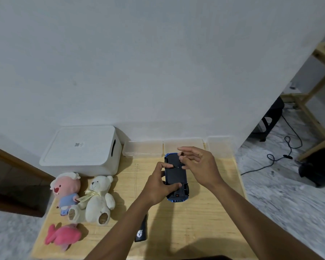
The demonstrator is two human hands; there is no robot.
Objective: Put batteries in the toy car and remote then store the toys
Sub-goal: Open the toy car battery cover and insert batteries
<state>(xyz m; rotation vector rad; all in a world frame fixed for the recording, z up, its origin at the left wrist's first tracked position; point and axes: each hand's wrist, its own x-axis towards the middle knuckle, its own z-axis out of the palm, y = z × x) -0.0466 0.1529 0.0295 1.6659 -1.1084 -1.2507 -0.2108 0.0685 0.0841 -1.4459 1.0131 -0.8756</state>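
So the storage box sat back left on the surface against the wall, with a row of bins along the back to its right. In front of the box, the beaver plush leaned on the bear plush to its right, with a third plush nearer the front edge. The toy car was belly-up just before the bins, left hand gripping its left side, right hand over its far end, and the remote lay nearer the front under the left forearm.

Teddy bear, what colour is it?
The teddy bear is cream-white with a pale yellow ribbon, clearest in the head view.
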